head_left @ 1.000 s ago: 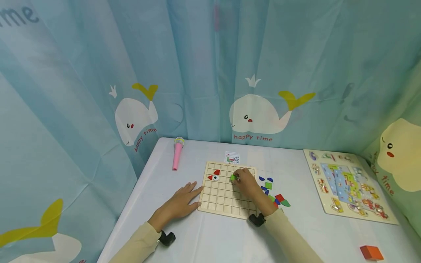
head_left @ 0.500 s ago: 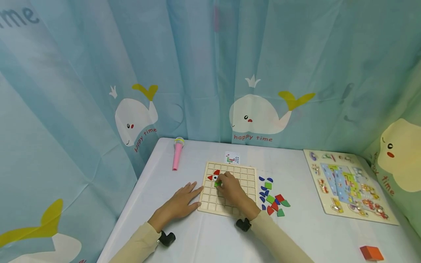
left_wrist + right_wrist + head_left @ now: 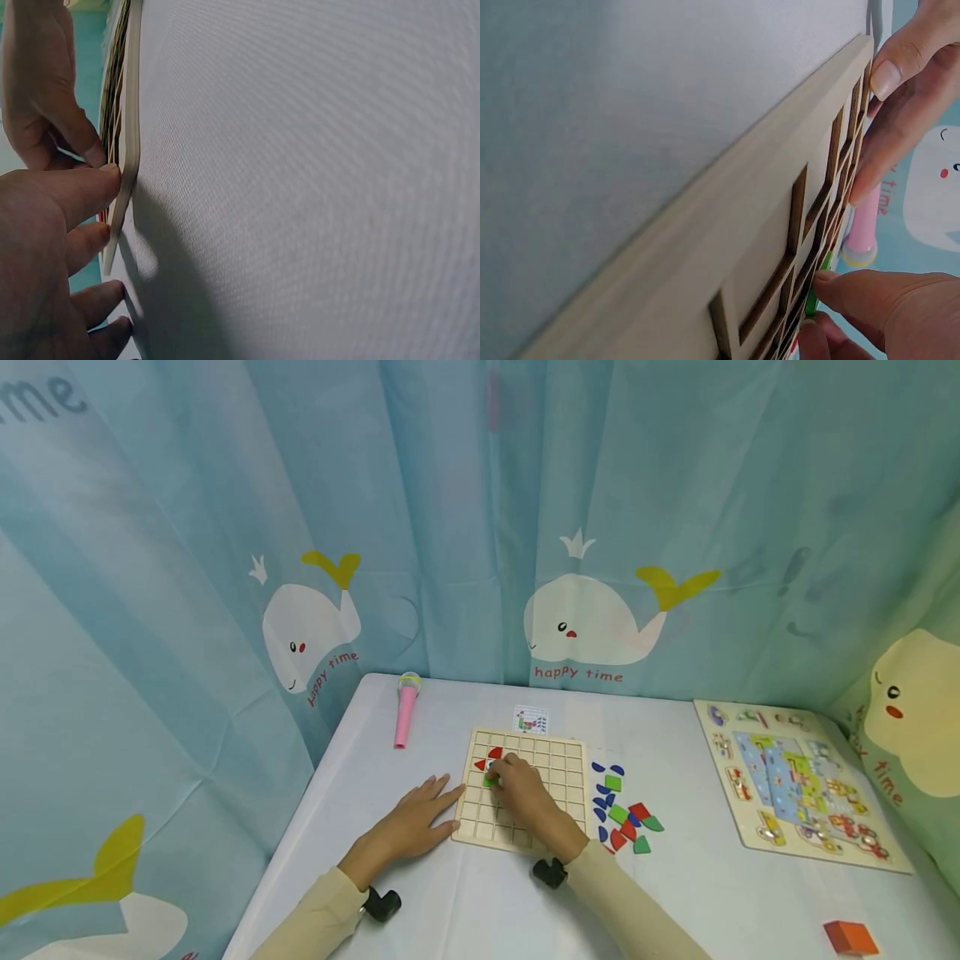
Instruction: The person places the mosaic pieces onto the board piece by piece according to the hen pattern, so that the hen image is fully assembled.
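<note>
A wooden grid board [image 3: 480, 818] lies on the table. My right hand [image 3: 525, 793] is over its left part and pinches a green square tile [image 3: 489, 780] at a cell; the right wrist view shows the green tile [image 3: 817, 289] between thumb and fingers, low against the grid. Just above it are a red quarter-round tile [image 3: 496, 752], a red triangle tile [image 3: 480, 764] and an eye tile [image 3: 491, 763], partly hidden by my fingers. My left hand [image 3: 412, 818] lies with fingers spread and touches the board's left edge; its thumb [image 3: 97, 184] is on the rim.
Right of the board lie several loose blue, green and red tiles [image 3: 617, 814]. A pattern card [image 3: 531, 720] sits behind the board. A pink toy microphone [image 3: 405, 717] lies at the back left, a picture puzzle board [image 3: 738, 810] at the right, an orange block [image 3: 850, 937] at the front right.
My right hand has carried the green tile leftward across the board and lowered it to a cell beneath the eye tile. My left hand has stayed at the board's edge.
</note>
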`<act>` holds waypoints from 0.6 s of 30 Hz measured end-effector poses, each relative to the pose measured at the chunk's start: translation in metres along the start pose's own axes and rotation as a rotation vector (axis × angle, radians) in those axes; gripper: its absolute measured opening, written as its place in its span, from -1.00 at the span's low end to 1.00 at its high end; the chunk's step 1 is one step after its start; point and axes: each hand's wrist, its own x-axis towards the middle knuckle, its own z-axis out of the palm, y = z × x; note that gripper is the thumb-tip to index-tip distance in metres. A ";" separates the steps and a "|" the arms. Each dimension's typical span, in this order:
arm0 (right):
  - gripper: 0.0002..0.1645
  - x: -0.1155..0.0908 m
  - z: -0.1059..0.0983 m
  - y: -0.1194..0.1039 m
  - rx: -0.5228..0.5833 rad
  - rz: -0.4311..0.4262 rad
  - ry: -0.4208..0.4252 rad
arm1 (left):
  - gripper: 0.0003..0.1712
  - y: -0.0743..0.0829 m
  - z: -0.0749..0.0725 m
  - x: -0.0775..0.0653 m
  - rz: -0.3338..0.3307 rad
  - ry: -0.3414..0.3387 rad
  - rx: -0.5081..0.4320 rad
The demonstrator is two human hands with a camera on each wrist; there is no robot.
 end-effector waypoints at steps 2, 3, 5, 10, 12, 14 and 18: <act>-0.86 0.000 -0.001 0.000 -0.007 -0.021 0.008 | -0.30 0.000 0.000 0.000 0.001 0.002 -0.002; -0.86 0.000 -0.001 0.000 -0.013 -0.033 0.010 | -0.31 0.000 0.000 0.000 0.001 0.002 -0.003; -0.87 -0.001 -0.002 0.000 -0.023 -0.048 0.010 | -0.31 0.001 0.000 -0.001 0.001 0.004 -0.006; -0.86 -0.005 -0.010 0.002 -0.037 -0.049 -0.014 | -0.31 0.001 0.000 -0.001 -0.001 0.005 -0.006; -0.85 -0.007 -0.017 0.007 -0.027 -0.044 -0.007 | -0.30 0.002 0.000 -0.001 -0.008 0.006 -0.007; -0.83 -0.010 -0.025 0.014 -0.016 -0.021 0.003 | -0.30 0.002 0.000 -0.001 -0.012 0.008 -0.006; -0.78 -0.017 -0.048 0.036 0.008 0.054 0.001 | -0.29 0.003 0.000 -0.001 -0.020 0.009 -0.005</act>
